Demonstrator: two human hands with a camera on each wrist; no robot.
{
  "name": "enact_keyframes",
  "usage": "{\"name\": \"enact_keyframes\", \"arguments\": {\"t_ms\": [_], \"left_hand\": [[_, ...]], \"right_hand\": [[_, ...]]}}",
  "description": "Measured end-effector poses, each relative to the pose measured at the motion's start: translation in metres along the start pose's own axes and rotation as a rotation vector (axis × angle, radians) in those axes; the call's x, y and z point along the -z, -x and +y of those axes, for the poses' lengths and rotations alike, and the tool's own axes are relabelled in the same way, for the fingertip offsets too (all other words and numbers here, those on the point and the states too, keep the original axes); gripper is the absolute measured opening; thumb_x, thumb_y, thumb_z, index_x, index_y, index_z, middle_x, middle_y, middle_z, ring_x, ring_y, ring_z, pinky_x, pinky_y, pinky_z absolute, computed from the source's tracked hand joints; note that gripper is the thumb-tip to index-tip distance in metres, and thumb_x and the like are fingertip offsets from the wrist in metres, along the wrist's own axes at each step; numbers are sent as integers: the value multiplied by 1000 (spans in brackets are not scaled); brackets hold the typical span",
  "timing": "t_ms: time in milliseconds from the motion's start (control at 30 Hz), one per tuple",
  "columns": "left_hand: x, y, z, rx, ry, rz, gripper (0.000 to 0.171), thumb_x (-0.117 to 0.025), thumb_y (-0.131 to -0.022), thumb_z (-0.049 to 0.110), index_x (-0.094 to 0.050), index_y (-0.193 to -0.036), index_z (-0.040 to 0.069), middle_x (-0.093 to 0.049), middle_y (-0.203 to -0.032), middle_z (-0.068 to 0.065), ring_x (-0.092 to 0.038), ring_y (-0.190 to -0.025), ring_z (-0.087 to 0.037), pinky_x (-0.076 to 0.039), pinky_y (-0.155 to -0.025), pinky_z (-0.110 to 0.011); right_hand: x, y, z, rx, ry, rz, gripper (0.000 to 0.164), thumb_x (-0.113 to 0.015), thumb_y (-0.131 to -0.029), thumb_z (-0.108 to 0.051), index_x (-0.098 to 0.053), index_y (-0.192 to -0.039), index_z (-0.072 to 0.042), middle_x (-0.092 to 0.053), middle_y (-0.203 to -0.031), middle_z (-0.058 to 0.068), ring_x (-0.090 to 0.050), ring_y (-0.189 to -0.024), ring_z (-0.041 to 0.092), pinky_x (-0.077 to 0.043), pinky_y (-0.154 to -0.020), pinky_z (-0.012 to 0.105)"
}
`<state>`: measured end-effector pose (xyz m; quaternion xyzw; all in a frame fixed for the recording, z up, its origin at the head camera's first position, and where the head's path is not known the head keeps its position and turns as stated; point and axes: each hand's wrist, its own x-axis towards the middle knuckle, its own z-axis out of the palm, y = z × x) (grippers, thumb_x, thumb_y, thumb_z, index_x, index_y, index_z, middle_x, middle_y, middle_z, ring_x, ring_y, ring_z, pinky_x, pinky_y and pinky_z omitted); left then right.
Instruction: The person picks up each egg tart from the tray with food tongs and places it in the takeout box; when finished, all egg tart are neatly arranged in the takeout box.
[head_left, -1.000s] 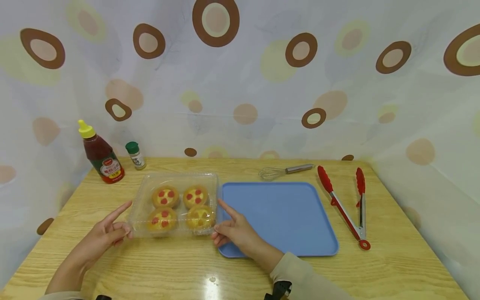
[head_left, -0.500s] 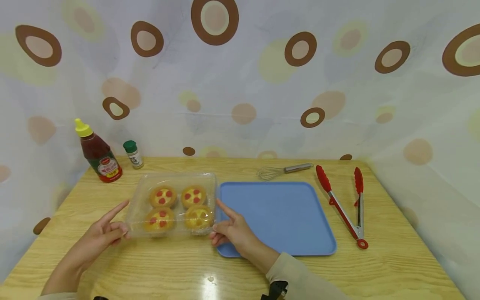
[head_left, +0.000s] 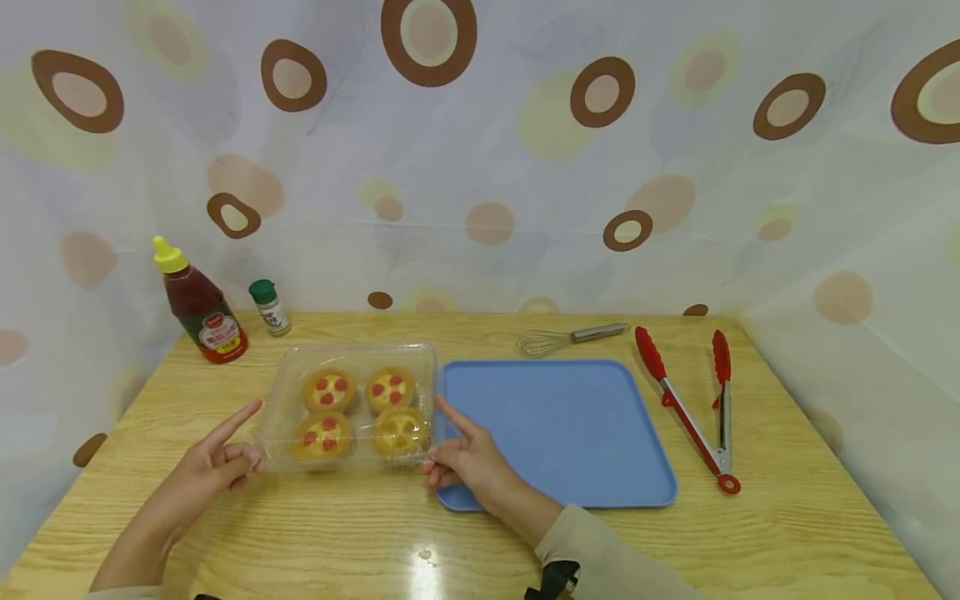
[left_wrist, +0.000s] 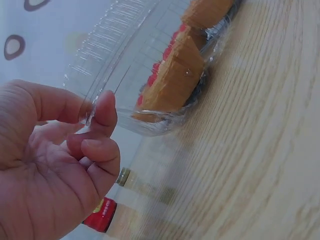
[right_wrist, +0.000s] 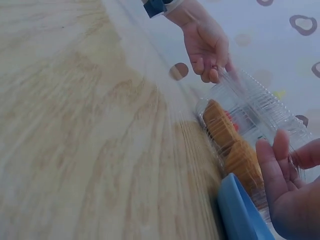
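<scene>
A clear plastic clamshell box [head_left: 303, 360] holds several round tarts [head_left: 330, 392] on the left half of the table. Most carry red pieces on top; the front right one looks plain yellow. My left hand [head_left: 202, 475] pinches the rim at the box's front left corner, its index finger stretched along the side. In the left wrist view the thin lid edge [left_wrist: 89, 116] lies between thumb and finger. At the front right corner my right hand [head_left: 480, 467] pinches the rim, index finger pointing along that side. The lid lies over the tarts.
A blue tray [head_left: 555, 433] lies right beside the box, partly under my right hand. Red-tipped tongs [head_left: 693, 433] lie spread at the right. A whisk [head_left: 573, 338] is behind the tray. A sauce bottle [head_left: 202, 312] and a green-capped shaker [head_left: 270, 308] stand at the back left.
</scene>
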<state>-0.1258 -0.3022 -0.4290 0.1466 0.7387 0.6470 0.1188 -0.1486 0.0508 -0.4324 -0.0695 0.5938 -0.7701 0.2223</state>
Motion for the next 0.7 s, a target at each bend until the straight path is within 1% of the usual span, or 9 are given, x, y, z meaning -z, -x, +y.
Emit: {"name": "enact_keyframes", "arguments": {"t_ms": [100,167,267,367,467,567,633,700], "left_hand": [[1,-1,0,31,-3,-5,67,-43,-99,3,-7,-154,17,-61,-78,1,-32,-57,-19,-27,-54,-37],[2,-1,1,53,3,-11,67,-43,-100,5,-4,-153,13,-61,-78,2,-30,-57,-22,-26,-54,-38],[4,-1,1,92,14,-19,68,-42,-101,9,2,-152,8,-61,-80,1,-32,-57,-19,-31,-54,-35],[6,-1,1,156,22,-26,70,-41,-102,13,9,-150,6,-58,-79,1,-36,-58,-14,-37,-56,-33],[8,0,2,228,10,-28,72,-40,-103,19,14,-149,7,-52,-75,1,-39,-60,-11,-41,-59,-32],[10,3,3,287,-22,-15,71,-37,-103,24,14,-150,9,-46,-73,-1,-39,-60,-10,-42,-59,-32],[11,7,4,296,-41,-8,69,-34,-104,26,14,-150,8,-41,-69,-2,-34,-57,-14,-38,-56,-33],[14,11,5,281,-51,-1,67,-31,-105,27,15,-149,6,-35,-66,-2,-28,-55,-19,-33,-54,-36]], "right_hand": [[4,-2,0,-5,12,-38,78,-53,-86,9,-18,-152,-16,-66,-69,5,-62,-55,11,-56,-61,31],[7,-4,0,-8,17,-61,79,-55,-87,8,-18,-152,-15,-67,-71,6,-63,-56,12,-57,-63,32],[12,-6,0,-10,25,-82,82,-59,-87,5,-15,-153,-16,-69,-76,8,-65,-59,13,-57,-63,33],[17,-7,-1,-17,44,-83,88,-65,-85,1,-12,-153,-20,-70,-84,14,-67,-65,16,-57,-64,35],[23,-6,-3,-39,99,-82,92,-70,-84,-7,-11,-153,-26,-69,-93,21,-68,-72,22,-57,-66,39],[34,-2,-6,-54,171,-81,94,-72,-84,-13,-9,-153,-28,-67,-100,24,-69,-78,28,-56,-68,43],[43,3,-9,-58,220,-71,96,-73,-84,-17,-7,-153,-28,-66,-102,24,-68,-81,30,-56,-69,43],[54,8,-13,-54,263,-58,99,-73,-83,-19,-4,-153,-26,-66,-103,24,-68,-85,32,-56,-71,44]]}}
